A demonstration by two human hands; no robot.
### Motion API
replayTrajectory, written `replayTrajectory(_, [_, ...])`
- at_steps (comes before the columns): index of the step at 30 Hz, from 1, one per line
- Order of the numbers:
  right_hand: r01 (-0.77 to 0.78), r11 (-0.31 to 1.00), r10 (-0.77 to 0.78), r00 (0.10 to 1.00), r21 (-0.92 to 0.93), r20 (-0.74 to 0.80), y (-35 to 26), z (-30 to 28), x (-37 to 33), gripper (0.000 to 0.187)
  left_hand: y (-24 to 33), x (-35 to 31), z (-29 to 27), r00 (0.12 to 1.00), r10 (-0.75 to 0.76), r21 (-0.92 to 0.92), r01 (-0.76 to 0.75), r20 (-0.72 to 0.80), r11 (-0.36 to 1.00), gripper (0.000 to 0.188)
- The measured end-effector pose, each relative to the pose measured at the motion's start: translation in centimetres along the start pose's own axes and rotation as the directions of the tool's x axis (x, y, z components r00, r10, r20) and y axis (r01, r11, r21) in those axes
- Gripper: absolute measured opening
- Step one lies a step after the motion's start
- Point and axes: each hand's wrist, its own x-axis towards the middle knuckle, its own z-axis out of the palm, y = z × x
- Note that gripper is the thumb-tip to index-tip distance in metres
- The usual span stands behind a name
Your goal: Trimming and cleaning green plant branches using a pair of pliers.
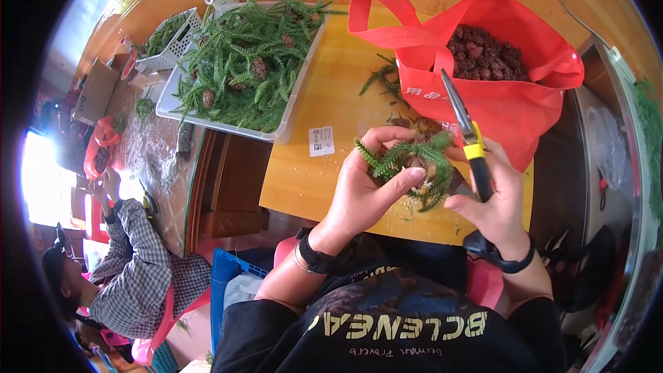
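Note:
Over the table, my left hand (362, 190) is closed round a green artificial pine sprig (435, 152), the thumb pressing on its middle. Something brown shows among the needles, maybe a pine cone; the fingers partly hide it. In my right hand (507, 197) is a pair of needle-nose pliers (476, 152) with yellow and black handles, its long jaws pointing up and away from me. The fingertips of this hand are close to the sprig's right side; whether they touch it, I cannot tell. Loose pine sprigs (381, 77) lie beyond my hands.
A red fabric bag (476, 114) of brown pine cones (483, 52) stands at the back right. At the back left is a white bin (295, 100) heaped with pine sprigs (242, 62). A white label (321, 141) lies on the yellow table (297, 179). Another person (145, 269) works at left.

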Motion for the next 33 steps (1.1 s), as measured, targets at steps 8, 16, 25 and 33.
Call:
replayTrajectory(8, [0.195, 0.939, -0.249, 0.954, -0.283, -0.167, 0.4, 3.6, 0.7, 0.058, -0.6, 0.1, 0.8, 0.989, -0.146, -0.242, 0.134, -0.033, 0.961, 0.037])
replayTrajectory(16, [-0.437, 0.714, 0.372, 0.899, 0.547, 0.233, 2.0, 2.1, 0.3, 0.058, -2.8, 0.0, -2.5, 0.993, 0.056, -0.139, -0.042, 0.100, 0.989, 0.068])
replayTrajectory(25, [-0.519, 0.286, 0.406, 0.827, 0.805, 0.389, 1.9, 2.5, -0.6, 0.029, -1.2, 0.0, -1.4, 0.990, 0.031, -0.058, -0.023, 0.141, 0.998, 0.024])
replayTrajectory(33, [-0.201, 0.912, 0.241, 0.968, 0.358, -0.072, 3.4, 0.7, -2.7, 0.018, -0.5, -0.4, -1.3, 0.999, -0.051, -0.112, 0.051, 0.009, 0.992, 0.014])
